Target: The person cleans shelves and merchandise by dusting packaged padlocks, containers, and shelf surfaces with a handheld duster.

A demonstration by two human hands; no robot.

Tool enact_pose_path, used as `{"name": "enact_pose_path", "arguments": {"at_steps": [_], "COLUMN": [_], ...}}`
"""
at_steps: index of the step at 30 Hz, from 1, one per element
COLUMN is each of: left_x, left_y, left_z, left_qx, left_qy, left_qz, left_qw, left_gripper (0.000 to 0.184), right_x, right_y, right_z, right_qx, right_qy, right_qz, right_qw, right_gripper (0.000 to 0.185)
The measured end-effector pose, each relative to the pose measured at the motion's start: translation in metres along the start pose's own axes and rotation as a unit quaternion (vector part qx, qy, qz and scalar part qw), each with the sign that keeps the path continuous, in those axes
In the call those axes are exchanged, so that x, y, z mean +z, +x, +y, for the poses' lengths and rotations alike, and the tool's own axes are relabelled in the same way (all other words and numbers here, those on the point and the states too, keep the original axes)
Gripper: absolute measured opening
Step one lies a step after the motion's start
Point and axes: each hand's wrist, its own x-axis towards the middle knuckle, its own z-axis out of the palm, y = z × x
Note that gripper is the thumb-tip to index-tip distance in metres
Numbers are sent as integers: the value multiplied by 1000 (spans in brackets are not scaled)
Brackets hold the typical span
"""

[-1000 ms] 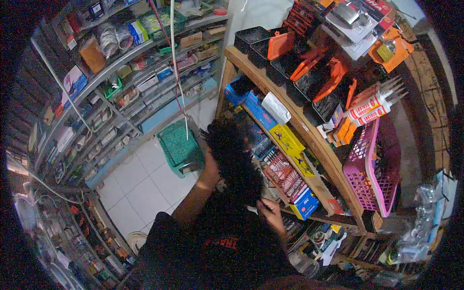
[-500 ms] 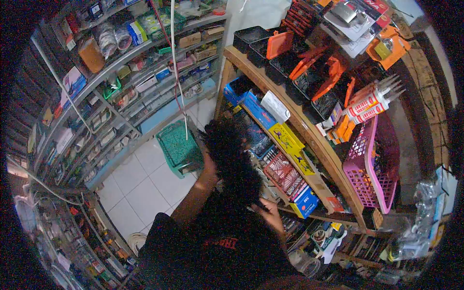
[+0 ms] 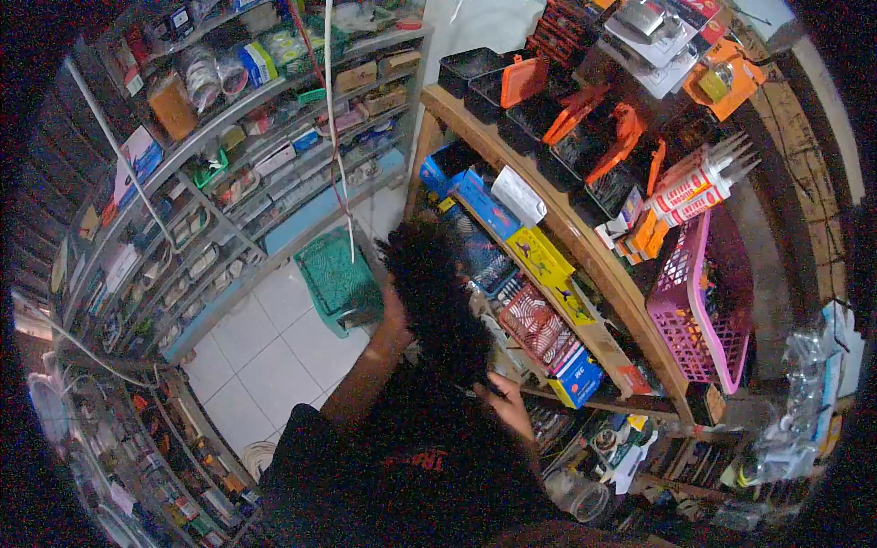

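A mass of dark hair (image 3: 429,283) and a black shirt (image 3: 393,438) with faint red lettering take up the lower middle. On their left side my left hand (image 3: 393,320) is raised beside a green plastic basket (image 3: 340,274); its fingers are hidden behind the hair. Lower on the right, my right hand (image 3: 505,400) shows bent fingers pointing inward to the dark middle. Whatever it grips is too dark and too covered to name. A blue and yellow 3M box (image 3: 577,376) and a red patterned basket (image 3: 537,324) lie near the right hand.
A wooden shelf beam (image 3: 566,224) runs along the right, with black bins (image 3: 470,66), sealant tubes (image 3: 690,192) and a pink basket (image 3: 694,306) above it. Stocked metal shelves (image 3: 215,169) curve along the left. White floor tiles (image 3: 260,342) lie between. A white cable (image 3: 333,128) hangs down.
The view has shifted very slightly, so the goods on the right sit a little higher. Both hands stay in nearly the same place.
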Motion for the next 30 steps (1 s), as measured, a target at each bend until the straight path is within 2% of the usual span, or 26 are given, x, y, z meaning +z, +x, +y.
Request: {"name": "enact_pose_path", "arguments": {"at_steps": [3,6,9,11,13,19,20,22,26,29,30], "left_x": [-5,6,10,4,13,26,22,30,30,18,26], "left_y": [-7,-19,-30,-27,-30,-49,-56,-68,-96,-116,-121], "left_z": [0,2,4,4,4,6,0,-9,-27,-44,-45], "left_qx": [7,26,34,26,33,34,31,61,60,78,69], "left_qy": [-9,6,21,5,1,-1,-1,35,27,48,29], "left_qz": [11,39,66,68,73,63,59,116,205,282,261], "left_qw": [1000,999,997,997,997,997,998,991,977,955,963], "left_gripper": [63,60,56,55,53,50,49,53,58,58,57], "right_x": [2,12,16,18,12,15,12,3,-15,-23,-23], "right_y": [-1,-16,-21,-14,-4,-20,-24,-35,-49,-50,-51], "right_z": [13,-22,-49,2,1,-60,-63,-64,-22,-9,-16], "right_qx": [12,49,158,70,11,15,66,166,103,74,80], "right_qy": [-3,41,151,78,30,42,97,205,152,149,169], "right_qz": [-4,18,40,47,-39,-58,-74,-107,-116,-126,-131], "right_qw": [1000,998,975,993,999,997,990,959,976,978,974], "right_gripper": [43,40,34,30,27,26,25,23,13,16,18]}}
